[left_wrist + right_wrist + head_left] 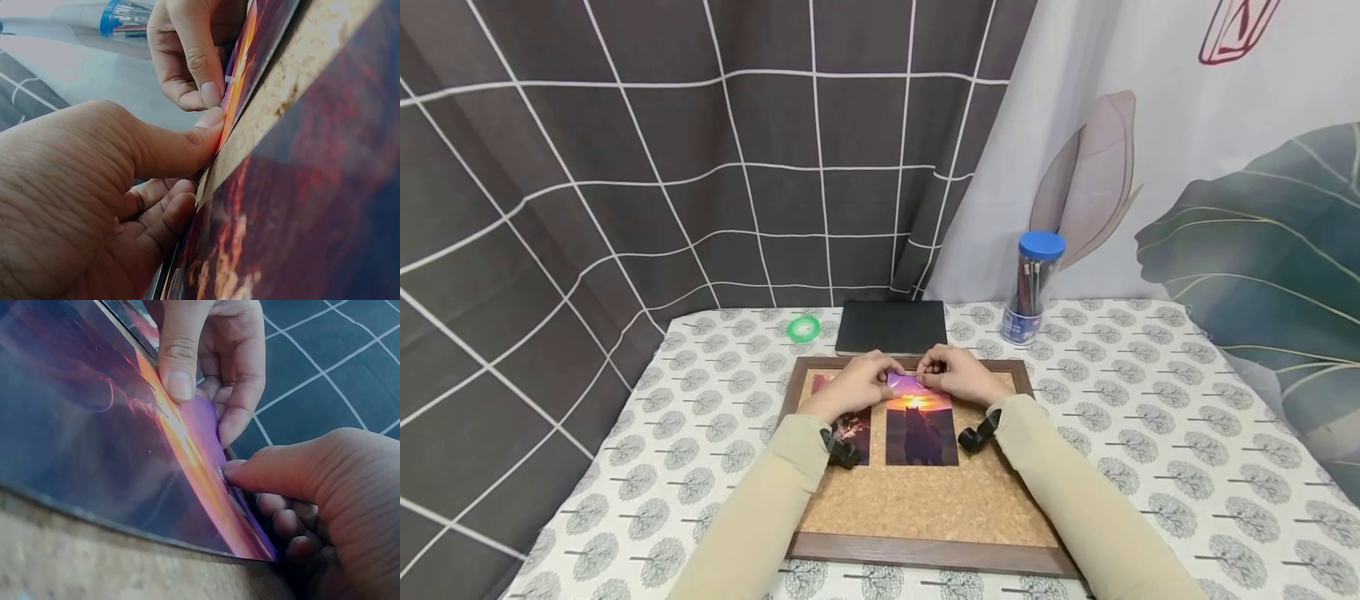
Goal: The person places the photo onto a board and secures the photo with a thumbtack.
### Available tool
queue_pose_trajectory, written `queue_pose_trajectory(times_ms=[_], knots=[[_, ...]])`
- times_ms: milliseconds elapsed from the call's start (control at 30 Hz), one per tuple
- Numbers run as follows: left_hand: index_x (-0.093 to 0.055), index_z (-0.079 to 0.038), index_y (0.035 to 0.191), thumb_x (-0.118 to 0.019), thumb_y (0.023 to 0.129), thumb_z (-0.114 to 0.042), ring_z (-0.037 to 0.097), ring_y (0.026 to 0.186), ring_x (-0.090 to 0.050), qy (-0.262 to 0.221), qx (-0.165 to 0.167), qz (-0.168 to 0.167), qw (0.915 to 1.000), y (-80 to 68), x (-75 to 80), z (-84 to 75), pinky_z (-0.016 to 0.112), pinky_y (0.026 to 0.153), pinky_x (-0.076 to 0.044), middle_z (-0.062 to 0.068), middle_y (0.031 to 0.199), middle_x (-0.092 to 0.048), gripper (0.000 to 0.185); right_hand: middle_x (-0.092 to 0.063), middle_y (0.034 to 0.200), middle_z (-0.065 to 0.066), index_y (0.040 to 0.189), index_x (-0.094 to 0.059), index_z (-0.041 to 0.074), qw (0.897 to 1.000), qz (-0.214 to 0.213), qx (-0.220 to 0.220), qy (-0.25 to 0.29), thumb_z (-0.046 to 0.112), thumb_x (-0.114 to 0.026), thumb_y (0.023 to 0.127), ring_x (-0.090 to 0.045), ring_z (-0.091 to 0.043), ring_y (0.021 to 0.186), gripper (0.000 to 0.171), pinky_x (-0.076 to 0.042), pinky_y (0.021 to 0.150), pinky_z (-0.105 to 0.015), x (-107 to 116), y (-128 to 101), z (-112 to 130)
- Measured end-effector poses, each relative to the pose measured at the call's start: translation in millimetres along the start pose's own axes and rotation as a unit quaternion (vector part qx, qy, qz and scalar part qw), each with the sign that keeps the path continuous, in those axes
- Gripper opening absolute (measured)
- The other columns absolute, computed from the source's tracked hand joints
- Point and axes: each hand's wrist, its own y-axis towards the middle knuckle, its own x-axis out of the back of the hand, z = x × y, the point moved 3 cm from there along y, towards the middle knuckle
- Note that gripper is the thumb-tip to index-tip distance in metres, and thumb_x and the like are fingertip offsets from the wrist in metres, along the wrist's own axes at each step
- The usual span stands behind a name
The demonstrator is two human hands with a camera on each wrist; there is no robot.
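A cork board (925, 500) in a dark wooden frame lies on the table. Two photos sit on it side by side. Both hands meet at the top edge of the sunset photo (920, 427). My left hand (857, 383) pinches that edge, thumb on the glossy face (94, 425) and fingers curled behind. My right hand (958, 377) grips the same edge just to the right, thumb tip (230, 469) pressed on the print. In the left wrist view the left hand (187, 150) presses its thumb on the photo's orange edge (250, 50) below the right hand (187, 62). The darker photo (852, 427) is partly hidden by my left wrist.
Behind the board lie a black notebook (891, 327) and a green tape roll (803, 328). A clear pencil tube with a blue lid (1032, 287) stands at the back right. Curtains hang close behind the table, whose cloth (1150, 417) has a tree pattern.
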Motion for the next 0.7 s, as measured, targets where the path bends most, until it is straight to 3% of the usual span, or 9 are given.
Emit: queue_pose_trajectory(times_ms=[433, 700], knots=[[-0.066, -0.02, 0.116, -0.072, 0.087, -0.029, 0.012, 0.092, -0.055, 0.01, 0.002, 0.0, 0.9999, -1.7, -1.3, 0.4, 0.028, 0.083, -0.048, 0.001, 0.108, -0.058, 0.032, -0.062, 0.086, 0.006, 0.086, -0.068, 0.021, 1.0, 0.007, 0.019, -0.018, 0.023, -0.071, 0.087, -0.054, -0.01, 0.078, 0.004, -0.045, 0.069, -0.024, -0.5, -0.5, -3.2], [-0.067, -0.018, 0.114, -0.072, 0.086, -0.028, 0.012, 0.081, -0.047, 0.006, -0.005, -0.01, 0.9999, -2.1, 0.4, -0.6, 0.026, 0.075, -0.041, 0.003, 0.095, -0.05, 0.03, -0.058, 0.08, 0.003, 0.09, -0.057, 0.019, 0.999, 0.027, 0.044, -0.016, 0.018, -0.061, 0.094, -0.054, -0.01, 0.073, 0.006, -0.044, 0.066, -0.023, 1.6, -1.1, 0.1]])
